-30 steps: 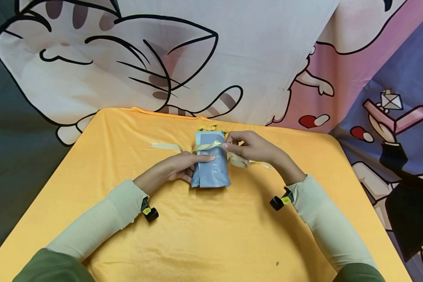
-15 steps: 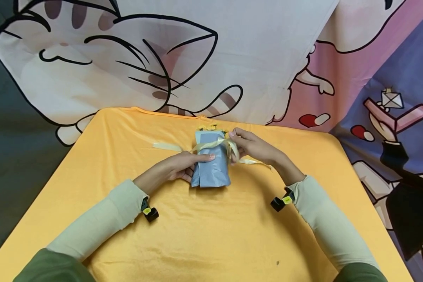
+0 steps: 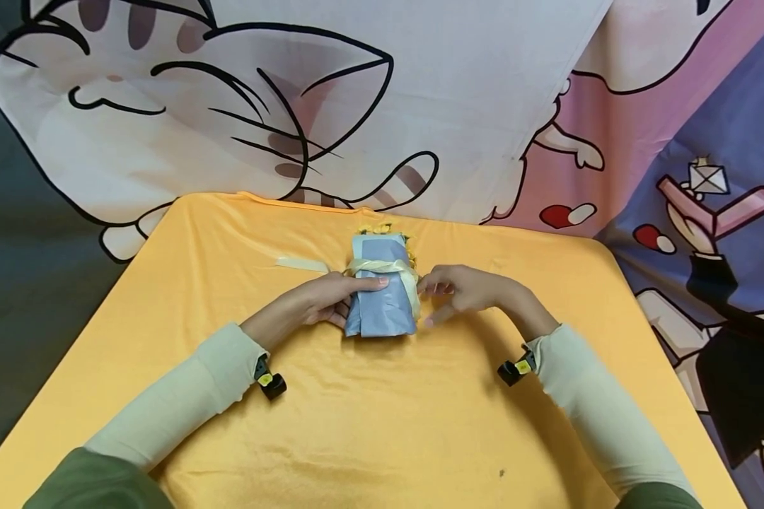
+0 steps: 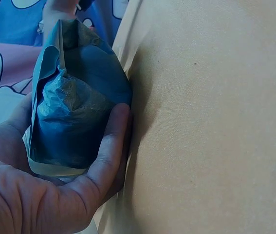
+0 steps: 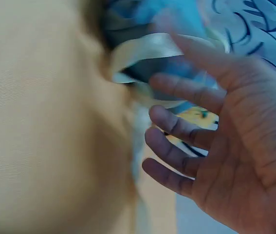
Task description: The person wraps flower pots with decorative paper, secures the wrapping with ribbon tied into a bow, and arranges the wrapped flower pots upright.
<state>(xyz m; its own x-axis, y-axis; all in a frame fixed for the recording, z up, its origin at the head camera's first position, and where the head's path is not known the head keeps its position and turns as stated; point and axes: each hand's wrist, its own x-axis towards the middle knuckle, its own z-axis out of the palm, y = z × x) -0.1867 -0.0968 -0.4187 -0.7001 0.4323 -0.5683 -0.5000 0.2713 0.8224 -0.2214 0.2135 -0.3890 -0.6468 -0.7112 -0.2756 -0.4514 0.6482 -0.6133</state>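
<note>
A small bouquet in blue wrapping paper (image 3: 385, 318) lies in the middle of the table in the head view, with yellow flowers (image 3: 374, 230) showing at its far end. My left hand (image 3: 321, 297) grips its left side, thumb across the front, fingers round behind. In the left wrist view, the left fingers (image 4: 112, 146) curl along the crumpled bottom of the wrapping. A pale yellow ribbon (image 3: 382, 266) crosses the bouquet and hangs down its right edge. My right hand (image 3: 467, 288) is just right of that edge, fingers spread and loosely bent, close to the ribbon (image 5: 147, 47) in the right wrist view.
One ribbon tail (image 3: 301, 264) stretches left over the yellow tablecloth (image 3: 382, 424). Behind the table hangs a white cloth backdrop (image 3: 471, 106) with cartoon drawings, close to the far edge.
My right hand has let go of the ribbon and moved down and slightly right, its fingers spreading. The ribbon now drops along the bouquet's right edge. My left hand keeps its grip in place.
</note>
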